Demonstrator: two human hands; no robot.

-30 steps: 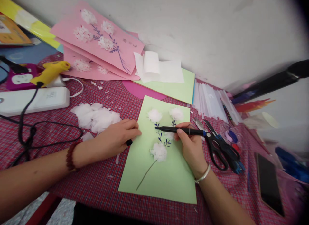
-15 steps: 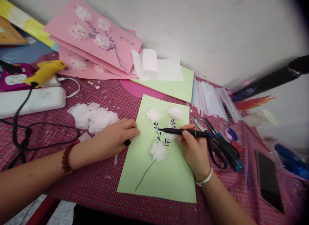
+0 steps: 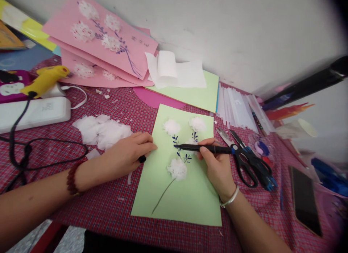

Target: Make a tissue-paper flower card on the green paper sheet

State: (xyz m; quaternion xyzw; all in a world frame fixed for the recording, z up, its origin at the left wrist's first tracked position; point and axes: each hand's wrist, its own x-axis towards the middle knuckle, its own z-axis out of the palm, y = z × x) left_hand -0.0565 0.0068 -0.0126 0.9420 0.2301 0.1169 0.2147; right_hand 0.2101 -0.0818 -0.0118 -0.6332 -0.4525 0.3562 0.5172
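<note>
A black marker pen [image 3: 190, 148] is pinched in my right hand [image 3: 217, 166], lying nearly level with its tip at the small blue leaves on the left stem. Beneath it lies a light green sheet [image 3: 201, 198] bearing white tissue-paper flowers, among them a lower one [image 3: 177, 169], and thin drawn stems. My right hand partly covers one flower. My left hand [image 3: 133, 151] rests at the sheet's left edge, its fingers extended and touching the paper. Next to the left hand is a heap of white tissue pieces [image 3: 100, 131].
Black scissors [image 3: 244, 166] lie right of the sheet, near a phone [image 3: 304, 202]. A yellow glue gun [image 3: 45, 81] rests by a white power strip [image 3: 35, 113] at left. Pink flower sheets [image 3: 103, 35] and a tissue roll [image 3: 167, 64] are at the back.
The pen tip has shifted slightly along the left stem's leaves, with my right hand following. My left hand stays at the sheet's edge. The whole view has tilted a little.
</note>
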